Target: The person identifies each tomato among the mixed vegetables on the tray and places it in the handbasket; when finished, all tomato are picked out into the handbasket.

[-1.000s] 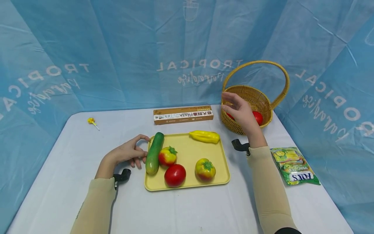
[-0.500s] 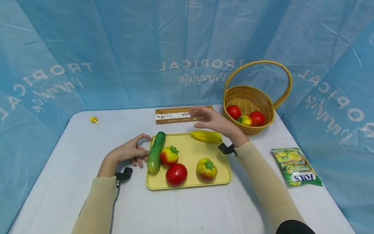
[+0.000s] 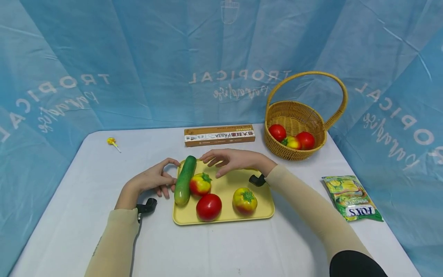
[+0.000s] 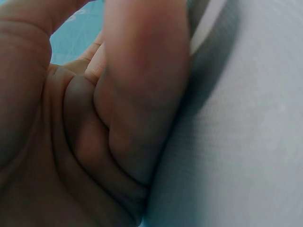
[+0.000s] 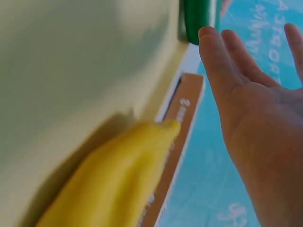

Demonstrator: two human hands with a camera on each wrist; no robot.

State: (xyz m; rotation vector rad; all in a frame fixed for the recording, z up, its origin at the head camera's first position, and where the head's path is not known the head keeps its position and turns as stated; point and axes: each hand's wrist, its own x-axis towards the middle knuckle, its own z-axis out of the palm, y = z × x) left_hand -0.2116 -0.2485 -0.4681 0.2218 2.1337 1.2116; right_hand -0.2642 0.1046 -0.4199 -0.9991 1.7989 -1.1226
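Your head view looks forward and down from highest and farthest back, over the white tabletop [image 3: 194, 250] to the blue curtain [image 3: 145, 50]; your left wrist view sits tight against your left hand [image 4: 90, 132]; your right wrist view, turned sideways, looks close past your right hand [image 5: 260, 113], sharing the cucumber [image 5: 196, 21] and pasta box [image 5: 188, 97] with the head view

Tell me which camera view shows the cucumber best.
The head view: the cucumber lies visible end to end on the tray. The right wrist view catches only one end; the left wrist view shows none that I can identify.
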